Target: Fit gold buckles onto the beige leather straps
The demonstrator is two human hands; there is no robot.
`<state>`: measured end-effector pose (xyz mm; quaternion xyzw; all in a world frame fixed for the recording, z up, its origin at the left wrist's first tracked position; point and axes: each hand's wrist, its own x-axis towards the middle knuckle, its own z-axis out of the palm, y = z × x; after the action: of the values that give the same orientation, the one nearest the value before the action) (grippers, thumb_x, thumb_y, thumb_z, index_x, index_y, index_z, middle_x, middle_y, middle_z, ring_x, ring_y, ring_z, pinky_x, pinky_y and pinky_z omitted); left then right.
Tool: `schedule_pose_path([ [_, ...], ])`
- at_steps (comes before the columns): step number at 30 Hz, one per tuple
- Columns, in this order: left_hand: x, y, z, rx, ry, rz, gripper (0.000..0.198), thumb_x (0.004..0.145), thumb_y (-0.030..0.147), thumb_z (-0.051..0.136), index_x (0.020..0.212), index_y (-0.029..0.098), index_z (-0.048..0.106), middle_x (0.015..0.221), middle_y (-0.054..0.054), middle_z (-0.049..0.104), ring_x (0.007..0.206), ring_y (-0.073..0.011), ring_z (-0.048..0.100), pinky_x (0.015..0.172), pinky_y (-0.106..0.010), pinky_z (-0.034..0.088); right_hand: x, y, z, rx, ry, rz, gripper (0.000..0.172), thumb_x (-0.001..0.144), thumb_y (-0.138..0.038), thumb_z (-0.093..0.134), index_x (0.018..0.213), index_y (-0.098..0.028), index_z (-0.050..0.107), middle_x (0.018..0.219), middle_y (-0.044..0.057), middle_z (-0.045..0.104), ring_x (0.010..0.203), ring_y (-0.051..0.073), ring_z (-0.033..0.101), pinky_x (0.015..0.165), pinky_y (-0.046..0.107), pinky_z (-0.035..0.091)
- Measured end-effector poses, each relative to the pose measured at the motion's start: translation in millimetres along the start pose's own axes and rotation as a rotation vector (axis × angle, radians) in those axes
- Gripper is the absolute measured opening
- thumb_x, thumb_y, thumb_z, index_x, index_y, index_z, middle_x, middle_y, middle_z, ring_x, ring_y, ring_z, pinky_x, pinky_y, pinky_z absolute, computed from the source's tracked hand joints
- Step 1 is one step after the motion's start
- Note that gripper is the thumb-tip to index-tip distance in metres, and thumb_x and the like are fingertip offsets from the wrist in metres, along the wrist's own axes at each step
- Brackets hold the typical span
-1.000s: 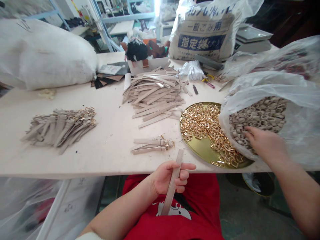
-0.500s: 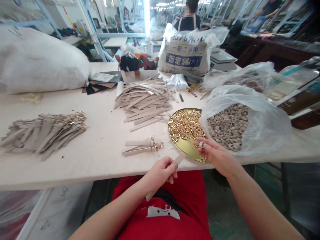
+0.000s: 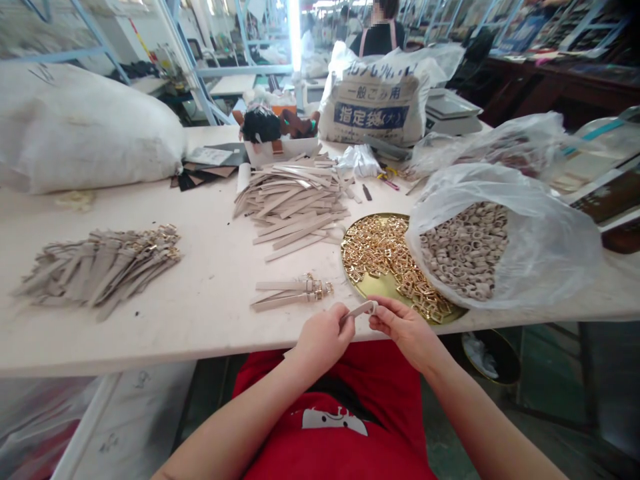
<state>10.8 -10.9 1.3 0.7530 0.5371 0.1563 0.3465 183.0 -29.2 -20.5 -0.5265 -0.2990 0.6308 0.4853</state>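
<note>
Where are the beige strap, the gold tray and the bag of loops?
beige strap (image 3: 361,309): head view, end between the hands.
gold tray (image 3: 379,287): head view, bare floor.
bag of loops (image 3: 547,247): head view, plastic side.

Matt strap (image 3: 361,309), glossy metal buckles (image 3: 385,250)

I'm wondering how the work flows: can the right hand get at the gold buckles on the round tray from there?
Probably yes. The right hand sits beside the tray rim, and the buckles lie uncovered with nothing between, though it is pinching a strap.
</note>
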Motion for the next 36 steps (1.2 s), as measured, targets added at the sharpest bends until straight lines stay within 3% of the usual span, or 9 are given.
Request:
schedule_pose_path([
  [4, 0.1, -1.3, -1.6, -0.058, -0.13, 0.028, 0.023, 0.082, 0.028, 0.036, 0.067, 0.019, 0.051, 0.056, 0.0, 0.051, 0.053, -0.0131, 0.045, 0.05, -0.023, 0.024, -0.2, 1.4, 0.8, -0.296, 0.058, -0.133, 0.031, 0.07, -0.042, 0.063, 0.091, -0.019, 0.065, 0.072, 0.002, 0.064, 0.063, 0.014, 0.057, 0.067, 0.029, 0.047],
  [9, 3.4, -3.2, -8.8, -0.082, -0.244, 0.082, 0.027, 0.082, 0.032, 0.038, 0.067, 0.018, 0.055, 0.058, -0.001, 0.052, 0.054, -0.013, 0.044, 0.052, -0.023, 0.026, -2.9, 1.4, 5.9, -0.485, -0.078, -0.143, 0.026, 0.068, -0.041, 0.063, 0.083, -0.019, 0.065, 0.068, 0.001, 0.063, 0.064, 0.016, 0.056, 0.064, 0.03, 0.045],
  [12, 1.0, -4.9, -11.2, -0.252, -0.346, 0.033, 0.028, 0.083, 0.028, 0.035, 0.099, 0.017, 0.055, 0.064, 0.0, 0.055, 0.056, -0.0125, 0.048, 0.054, -0.022, 0.031, -0.1, 6.6, 8.1, -0.384, -0.035, -0.091, 0.026, 0.069, -0.041, 0.063, 0.081, -0.018, 0.063, 0.062, -0.001, 0.058, 0.061, 0.014, 0.052, 0.063, 0.028, 0.042],
  [15, -1.0, -6.1, -11.5, -0.414, -0.452, -0.03, 0.045, 0.085, 0.026, 0.031, 0.129, 0.019, 0.033, 0.063, 0.003, 0.052, 0.052, -0.0116, 0.047, 0.053, -0.022, 0.034, 2.1, 15.9, 12.9, -0.295, 0.013, -0.083, 0.024, 0.071, -0.041, 0.062, 0.077, -0.018, 0.06, 0.058, -0.003, 0.052, 0.058, 0.012, 0.047, 0.06, 0.025, 0.039],
  [18, 2.9, -6.0, -11.2, -0.432, -0.347, -0.028, 0.048, 0.087, 0.033, 0.031, 0.132, 0.015, 0.031, 0.06, 0.003, 0.048, 0.057, -0.0131, 0.046, 0.057, -0.024, 0.035, 4.1, 21.5, 19.0, -0.288, -0.043, -0.072, 0.028, 0.072, -0.045, 0.059, 0.068, -0.017, 0.057, 0.055, -0.003, 0.048, 0.054, 0.011, 0.043, 0.054, 0.024, 0.036],
  [21, 11.8, -7.1, -11.9, -0.423, -0.237, -0.005, 0.042, 0.087, 0.038, 0.033, 0.119, 0.014, 0.045, 0.067, -0.001, 0.051, 0.066, -0.0146, 0.047, 0.063, -0.025, 0.035, 16.2, 11.5, 14.6, -0.471, -0.088, -0.143, 0.032, 0.077, -0.047, 0.052, 0.065, -0.018, 0.056, 0.055, -0.002, 0.049, 0.053, 0.013, 0.044, 0.053, 0.025, 0.036],
  [25, 20.7, -12.9, -12.1, -0.409, -0.163, -0.043, 0.032, 0.086, 0.037, 0.032, 0.08, 0.015, 0.054, 0.06, 0.001, 0.047, 0.061, -0.0134, 0.044, 0.056, -0.023, 0.032, 58.0, -17.1, -7.3, -1.065, 0.144, -0.46, 0.021, 0.084, -0.034, 0.044, 0.083, -0.02, 0.059, 0.082, 0.005, 0.06, 0.078, 0.02, 0.054, 0.071, 0.03, 0.039],
  [29, 18.4, -17.1, -8.6, -0.466, -0.144, -0.085, 0.028, 0.085, 0.037, 0.032, 0.075, 0.017, 0.05, 0.053, 0.004, 0.041, 0.054, -0.0119, 0.04, 0.052, -0.022, 0.029, 100.3, -28.1, -16.5, -1.589, 0.188, -0.407, 0.016, 0.083, -0.021, 0.044, 0.08, -0.016, 0.059, 0.089, 0.012, 0.059, 0.084, 0.023, 0.055, 0.074, 0.032, 0.037],
  [36, 6.7, -17.5, -7.2, -0.506, -0.086, -0.101, 0.027, 0.083, 0.039, 0.036, 0.073, 0.017, 0.048, 0.052, 0.005, 0.04, 0.053, -0.0113, 0.039, 0.052, -0.022, 0.03, 106.7, -25.5, -23.0, -1.437, 0.194, -0.405, 0.009, 0.075, -0.014, 0.048, 0.069, -0.016, 0.054, 0.08, 0.009, 0.059, 0.079, 0.021, 0.055, 0.072, 0.031, 0.037],
])
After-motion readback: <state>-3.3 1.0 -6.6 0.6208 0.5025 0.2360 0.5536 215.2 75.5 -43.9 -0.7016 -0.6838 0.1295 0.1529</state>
